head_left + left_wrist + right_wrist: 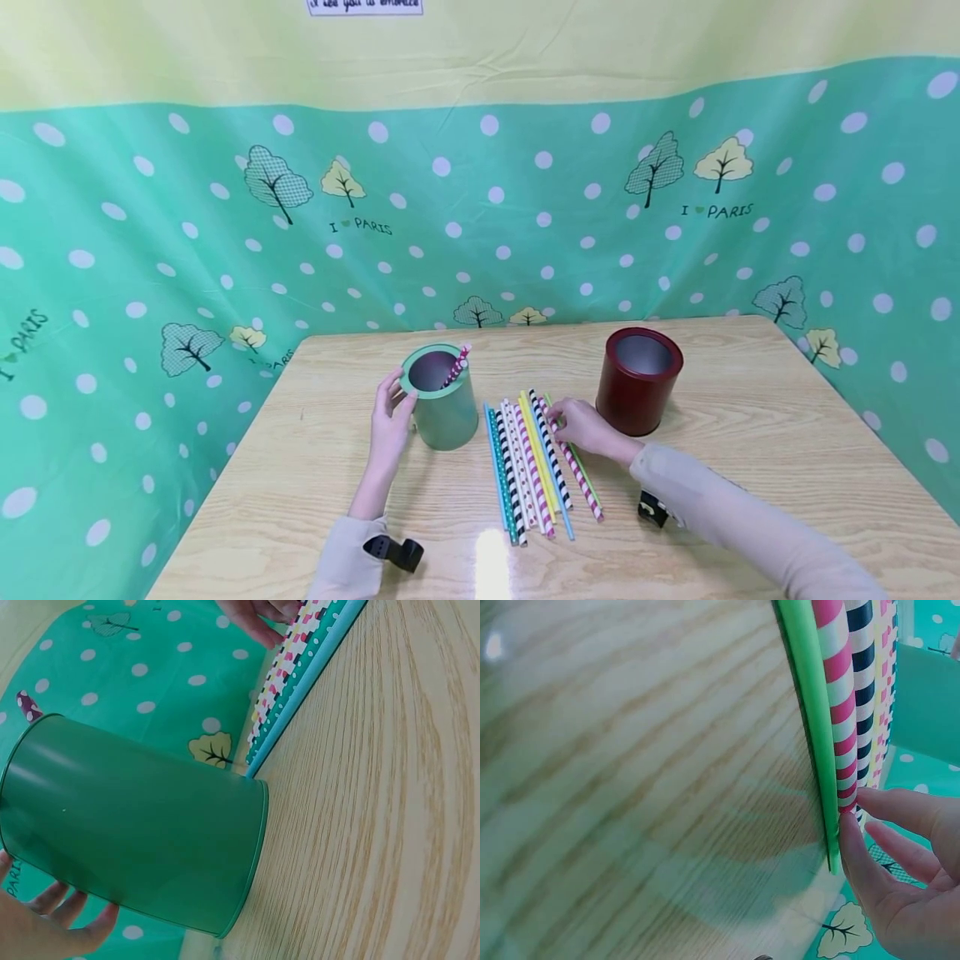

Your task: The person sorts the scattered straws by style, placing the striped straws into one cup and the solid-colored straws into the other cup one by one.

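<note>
- A pale wooden table [742, 475] with streaky grain fills the near part of the scene; a bright patch of reflected light lies at its near middle.
- Behind it and down both sides hangs a cloth [420, 242], teal with white dots and printed trees below, pale yellow above, with "I PARIS" lettering.
- A row of paper straws [528, 467] lies at the middle of the table, side by side and running near to far. Left to right they begin with light blue, teal with white dots and black-and-white stripes; yellow shows further along.
- At the row's right end are a pink-and-white striped straw [841, 697] and, beside it, a plain lime green straw [819, 720].
- The right hand [583, 425] pinches the far part of that striped straw — thumb on one side, index finger on the other.
- Left of the row stands a green can [447, 421], upright, a dark pink dotted straw [456, 368] leaning out over its right rim.
- The left hand [390, 421] holds the can's left side, fingers spread and curved against it — thumb nearer, the others farther.
- A dark red can [637, 396] stands upright, far right of the row.
</note>
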Action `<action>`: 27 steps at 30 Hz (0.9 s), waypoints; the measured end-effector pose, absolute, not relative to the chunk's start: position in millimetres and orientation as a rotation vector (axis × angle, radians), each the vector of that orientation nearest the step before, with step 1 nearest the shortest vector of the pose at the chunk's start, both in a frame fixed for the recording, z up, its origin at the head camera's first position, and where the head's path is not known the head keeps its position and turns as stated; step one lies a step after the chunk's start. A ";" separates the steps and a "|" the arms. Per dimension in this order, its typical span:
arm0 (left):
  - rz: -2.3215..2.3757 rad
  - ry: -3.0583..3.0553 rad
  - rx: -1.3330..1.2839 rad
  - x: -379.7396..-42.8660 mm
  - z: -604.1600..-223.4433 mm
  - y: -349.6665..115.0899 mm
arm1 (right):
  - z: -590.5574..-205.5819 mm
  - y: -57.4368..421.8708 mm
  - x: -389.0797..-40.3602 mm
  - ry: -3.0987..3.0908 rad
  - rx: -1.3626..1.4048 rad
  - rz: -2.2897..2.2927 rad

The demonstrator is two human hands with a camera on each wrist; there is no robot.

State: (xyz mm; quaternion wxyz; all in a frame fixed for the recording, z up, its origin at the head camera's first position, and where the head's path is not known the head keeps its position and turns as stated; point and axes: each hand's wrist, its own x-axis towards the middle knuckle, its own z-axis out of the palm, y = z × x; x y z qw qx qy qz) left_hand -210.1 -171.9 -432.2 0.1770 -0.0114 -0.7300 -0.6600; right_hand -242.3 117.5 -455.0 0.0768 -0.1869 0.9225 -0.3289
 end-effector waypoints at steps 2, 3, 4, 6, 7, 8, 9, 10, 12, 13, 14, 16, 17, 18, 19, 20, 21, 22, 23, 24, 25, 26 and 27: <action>-1.864 -2.058 -0.043 -210.5 -433.7 -172.2 | -455.7 117.4 -242.7 2.764 -0.551 -0.978; -1.859 -2.056 -0.051 -211.0 -435.1 -172.5 | -456.0 117.5 -242.8 2.763 -0.549 -0.977; -1.862 -2.046 -0.062 -212.1 -437.3 -173.5 | -456.2 117.5 -242.9 2.762 -0.545 -0.973; -1.839 -2.059 -0.082 -215.8 -444.7 -176.6 | -457.3 117.8 -243.4 2.758 -0.542 -0.970; -1.837 -2.052 -0.097 -217.0 -447.1 -177.5 | -457.6 118.0 -243.8 2.757 -0.548 -0.968; -1.827 -2.055 -0.111 -218.8 -450.9 -179.3 | -458.1 118.3 -244.2 2.755 -0.560 -0.969; -1.811 -2.061 -0.121 -220.4 -454.4 -180.8 | -458.4 118.3 -244.6 2.755 -0.572 -0.970; -1.807 -2.053 -0.135 -221.6 -456.9 -181.8 | -458.8 118.6 -244.9 2.754 -0.581 -0.967; -1.825 -2.047 -0.125 -219.7 -453.0 -180.3 | -459.8 118.9 -246.1 2.751 -0.594 -0.963; -1.839 -2.045 -0.102 -218.1 -449.4 -178.6 | -459.3 119.1 -246.2 2.746 -0.592 -0.967; -1.822 -2.064 -0.085 -219.9 -452.1 -179.7 | -459.2 119.2 -246.3 2.737 -0.582 -0.972; -1.816 -2.069 -0.072 -226.6 -461.0 -182.9 | -459.0 119.6 -246.7 2.713 -0.562 -0.993; -1.813 -2.080 -0.064 -230.1 -465.5 -184.9 | -459.3 120.0 -247.0 2.698 -0.553 -1.009; -1.806 -2.089 -0.072 -235.1 -473.3 -188.5 | -459.5 120.3 -247.3 2.685 -0.543 -1.025; -1.790 -2.096 -0.086 -238.0 -478.2 -190.6 | -459.9 120.7 -247.5 2.675 -0.536 -1.037; -1.784 -2.091 -0.105 -238.7 -479.7 -191.3 | -460.8 121.3 -247.9 2.665 -0.535 -1.049; -1.791 -2.078 -0.125 -238.4 -479.2 -191.3 | -461.5 121.6 -248.3 2.657 -0.537 -1.059; -1.802 -2.070 -0.132 -234.9 -473.8 -189.2 | -462.2 122.0 -248.7 2.653 -0.536 -1.063; -1.815 -2.066 -0.131 -230.5 -466.7 -186.6 | -462.9 122.3 -248.9 2.650 -0.537 -1.065; -1.824 -2.054 -0.155 -229.9 -466.1 -186.7 | -463.0 122.3 -248.9 2.650 -0.533 -1.062; -1.824 -2.053 -0.156 -228.4 -463.5 -185.7 | -462.8 122.3 -248.8 2.647 -0.527 -1.060; -1.819 -2.055 -0.160 -228.3 -463.5 -185.7 | -462.5 122.2 -248.7 2.645 -0.519 -1.059; -1.813 -2.049 -0.185 -232.3 -470.1 -188.7 | -461.9 122.1 -248.6 2.641 -0.511 -1.057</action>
